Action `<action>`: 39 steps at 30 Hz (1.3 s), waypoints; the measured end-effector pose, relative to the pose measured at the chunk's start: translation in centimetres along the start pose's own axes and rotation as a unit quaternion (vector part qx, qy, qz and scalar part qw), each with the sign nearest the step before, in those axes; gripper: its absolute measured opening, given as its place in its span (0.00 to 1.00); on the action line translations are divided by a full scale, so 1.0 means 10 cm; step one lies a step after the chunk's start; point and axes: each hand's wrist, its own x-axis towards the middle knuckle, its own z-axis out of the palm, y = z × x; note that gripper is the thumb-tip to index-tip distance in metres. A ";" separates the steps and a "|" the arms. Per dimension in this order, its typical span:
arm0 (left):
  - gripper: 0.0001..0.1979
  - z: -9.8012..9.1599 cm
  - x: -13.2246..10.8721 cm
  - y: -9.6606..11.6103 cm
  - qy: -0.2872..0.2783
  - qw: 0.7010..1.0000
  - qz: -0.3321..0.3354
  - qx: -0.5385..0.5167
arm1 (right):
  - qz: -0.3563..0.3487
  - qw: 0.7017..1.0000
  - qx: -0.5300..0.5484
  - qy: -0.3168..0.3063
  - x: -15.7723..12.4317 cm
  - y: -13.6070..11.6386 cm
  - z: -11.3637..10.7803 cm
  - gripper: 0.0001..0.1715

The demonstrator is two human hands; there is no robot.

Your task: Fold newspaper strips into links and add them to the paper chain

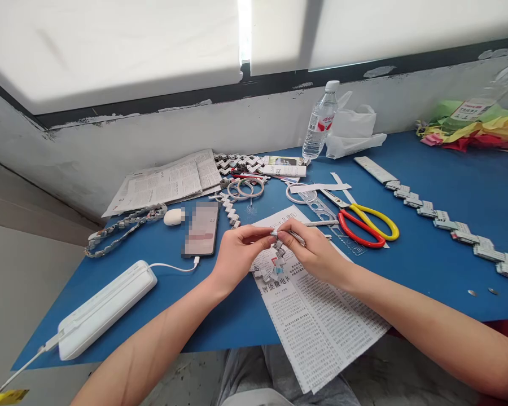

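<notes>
Over a printed newspaper sheet (317, 316), my left hand (248, 248) and my right hand (309, 245) meet with their fingertips close together. Both pinch the upper end of a small zigzag chain of folded newspaper (278, 262), which hangs down from the fingers. Part of the chain lies against the sheet below. My fingers cover the exact spot where the folded pieces join. Right of my right hand lie scissors (362, 223) with red and yellow handles, blades half apart, and a clear plastic ruler (322, 211).
A longer folded-paper chain (444, 220) runs along the right side. At left are a phone (201, 228) on a cable, a white power strip (108, 307) and a paper loop (125, 228). Behind stand a water bottle (320, 121), newspapers (165, 180) and rings (248, 189).
</notes>
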 end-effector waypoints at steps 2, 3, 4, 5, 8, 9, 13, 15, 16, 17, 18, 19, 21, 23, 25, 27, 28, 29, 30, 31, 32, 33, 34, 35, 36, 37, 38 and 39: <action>0.09 -0.01 0.00 0.01 0.004 1.000 0.007 0.011 | 0.001 1.000 0.014 0.004 0.01 0.00 0.00 0.12; 0.08 -0.01 0.00 0.02 0.008 1.000 0.013 0.017 | 0.000 1.000 0.019 0.007 0.02 0.00 -0.01 0.11; 0.08 -0.01 0.00 0.02 0.012 0.999 0.020 0.025 | -0.002 1.000 0.022 0.013 0.03 0.00 -0.02 0.10; 0.08 -0.02 0.00 0.02 0.018 0.999 0.029 0.033 | -0.007 1.000 0.021 0.022 0.03 0.00 -0.04 0.09; 0.08 -0.02 -0.01 0.02 0.035 0.996 0.058 0.051 | -0.027 0.999 0.011 0.039 0.05 0.01 -0.08 0.08; 0.09 -0.01 -0.02 0.01 0.035 0.996 0.066 0.055 | -0.032 0.999 0.013 0.039 0.05 0.02 -0.09 0.07; 0.11 -0.01 -0.03 -0.01 0.026 0.995 0.079 0.060 | -0.031 0.997 0.062 0.038 0.04 0.06 -0.06 0.08; 0.11 0.00 -0.04 -0.01 0.026 0.995 0.074 0.056 | -0.020 0.995 0.091 0.042 0.04 0.08 -0.04 0.09; 0.11 0.00 -0.04 -0.01 0.024 0.996 0.069 0.052 | -0.014 0.993 0.104 0.046 0.04 0.08 -0.03 0.09; 0.10 0.00 -0.04 -0.01 0.022 0.997 0.064 0.047 | -0.009 0.992 0.115 0.050 0.04 0.08 -0.02 0.10; 0.11 0.00 -0.04 0.00 0.021 0.997 0.059 0.042 | -0.005 0.991 0.125 0.056 0.04 0.08 -0.02 0.10; 0.11 0.00 -0.03 0.00 0.020 0.997 0.057 0.037 | -0.002 0.989 0.133 0.061 0.04 0.08 -0.01 0.10; 0.12 0.00 -0.03 0.01 0.022 0.998 0.058 0.028 | 0.003 0.987 0.149 0.067 0.04 0.06 -0.01 0.10; 0.13 -0.01 -0.03 0.01 0.022 0.998 0.063 0.018 | 0.009 0.983 0.170 0.072 0.03 0.04 -0.01 0.10; 0.13 -0.01 -0.03 0.02 0.017 0.998 0.062 0.006 | 0.017 0.978 0.193 0.079 0.02 0.02 -0.01 0.10; 0.13 -0.01 -0.04 0.02 0.012 0.998 0.058 0.000 | 0.021 0.974 0.206 0.087 0.01 0.01 0.00 0.10; 0.13 -0.01 -0.04 0.03 0.011 0.998 0.057 0.000 | 0.022 0.974 0.209 0.088 0.01 0.01 0.00 0.10; 0.13 -0.01 -0.04 0.03 0.010 0.998 0.054 0.001 | 0.021 0.973 0.211 0.087 0.01 0.00 0.01 0.10; 0.13 -0.01 -0.04 0.03 0.009 0.999 0.052 0.002 | 0.020 0.973 0.213 0.084 0.01 0.01 0.01 0.09; 0.13 -0.01 -0.03 0.03 0.008 0.999 0.051 0.001 | 0.018 0.973 0.216 0.080 0.01 0.01 0.01 0.09; 0.13 -0.01 -0.03 0.02 0.007 0.999 0.049 -0.002 | 0.018 0.973 0.220 0.074 0.02 0.01 0.00 0.09; 0.13 -0.01 -0.02 0.02 0.005 0.999 0.048 -0.006 | 0.020 0.972 0.223 0.065 0.03 0.02 0.00 0.09; 0.13 -0.02 -0.01 0.02 0.003 0.999 0.045 -0.011 | 0.023 0.972 0.226 0.054 0.04 0.02 -0.01 0.09; 0.13 -0.02 0.00 0.02 0.002 0.999 0.042 -0.016 | 0.028 0.972 0.228 0.042 0.05 0.03 -0.02 0.09; 0.14 -0.03 0.01 0.02 0.000 0.999 0.037 -0.020 | 0.032 0.972 0.230 0.033 0.06 0.04 -0.03 0.10; 0.14 -0.04 0.02 0.02 -0.002 0.999 0.033 -0.022 | 0.034 0.972 0.232 0.028 0.07 0.05 -0.04 0.11; 0.14 -0.05 0.02 0.02 -0.002 0.999 0.030 -0.022 | 0.033 0.971 0.234 0.030 0.07 0.05 -0.05 0.12; 0.14 -0.05 0.03 0.03 -0.002 0.999 0.028 -0.021 | 0.030 0.970 0.237 0.039 0.08 0.06 -0.05 0.12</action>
